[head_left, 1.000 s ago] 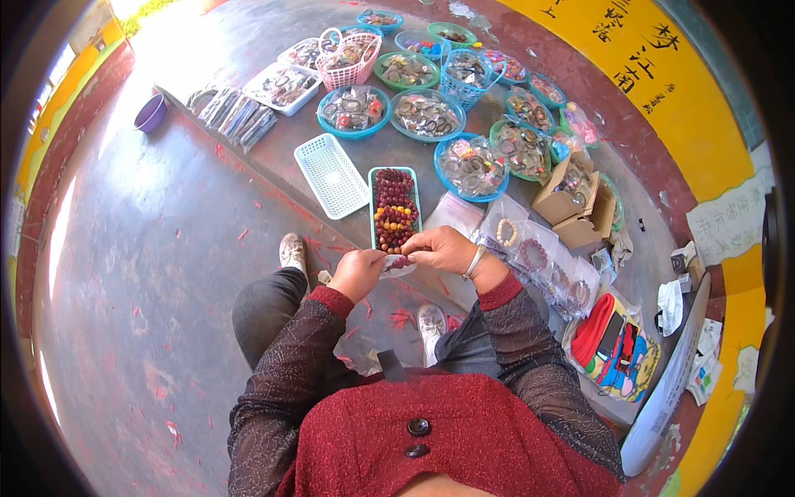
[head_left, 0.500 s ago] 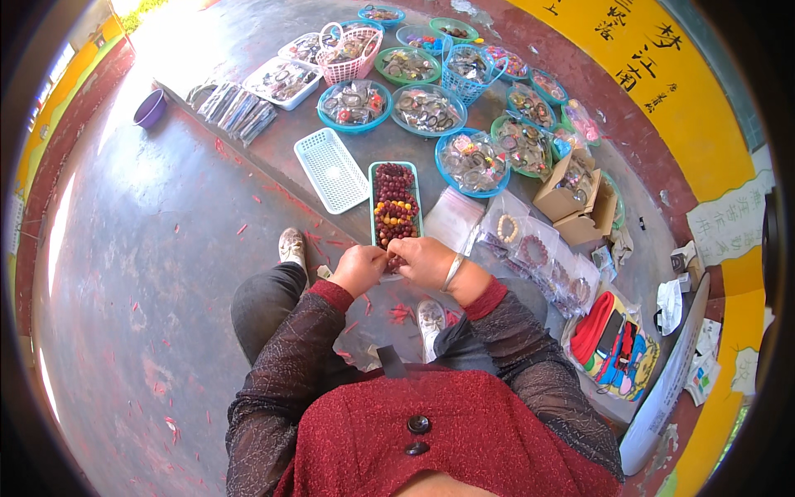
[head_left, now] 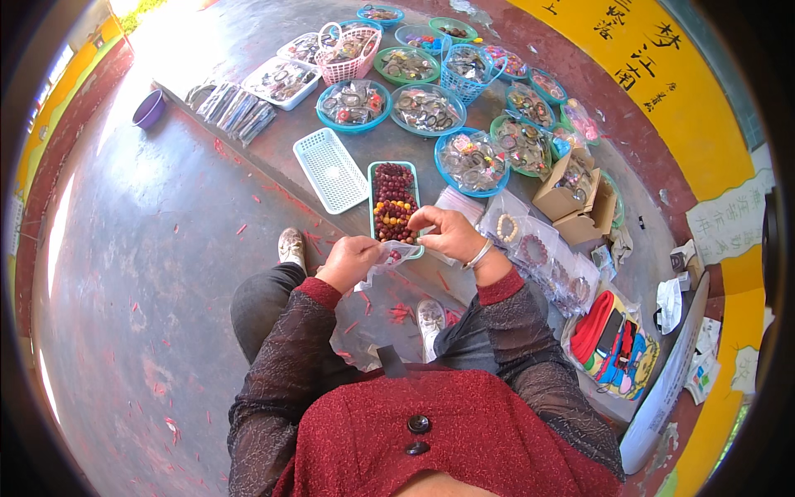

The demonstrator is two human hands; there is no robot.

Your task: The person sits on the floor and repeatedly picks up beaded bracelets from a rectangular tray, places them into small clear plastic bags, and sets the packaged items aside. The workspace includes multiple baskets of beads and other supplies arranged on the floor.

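My left hand (head_left: 349, 262) is closed, pinching a small clear plastic bag (head_left: 383, 270) with a few dark red beads showing in it. My right hand (head_left: 457, 238), with a silver bangle at the wrist, hovers over the near right corner of a pale green tray (head_left: 417, 184). Its fingers are bent, thumb and forefinger apart, and nothing shows between them. Dark red bead bracelets (head_left: 392, 178) fill the tray, with a band of yellow-orange beads (head_left: 396, 209) across the middle. The tray's near end is partly hidden by the bag and my hands.
Left of the tray lies a white perforated basket (head_left: 331, 170). Beyond are several basins (head_left: 431, 110) of bagged trinkets and a pink basket (head_left: 348, 58). To the right lie bagged bracelets (head_left: 534, 251), a cardboard box (head_left: 571, 186) and coloured cloth goods (head_left: 614, 344).
My hands have come apart. The right one moved up and right toward the tray, while the left stayed low and shifted slightly left, and the plastic bag now shows in it.
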